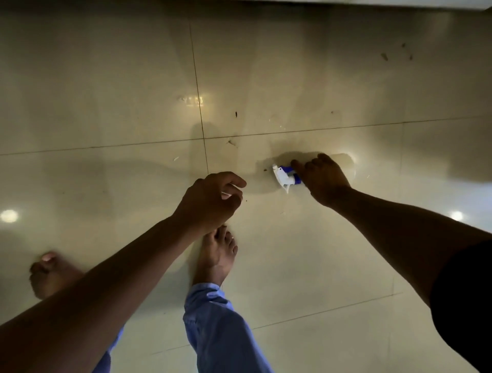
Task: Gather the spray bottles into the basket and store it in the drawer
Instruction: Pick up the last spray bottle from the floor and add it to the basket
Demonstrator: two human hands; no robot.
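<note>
A spray bottle (286, 177) with a white trigger head and a blue collar shows over the glossy tiled floor, right of centre. My right hand (323, 179) is closed around its neck and covers the bottle's body, so only the head is visible. Left of it, my left hand (213, 201) hangs above the floor with its fingers loosely curled and apart, holding nothing. No basket or drawer is in view.
Two bare feet (217, 255) and blue trouser legs (218, 330) stand on the beige floor tiles (106, 93) below the hands. Small dark specks of dirt lie on the tiles. A pale edge (372, 2) runs along the top of the view.
</note>
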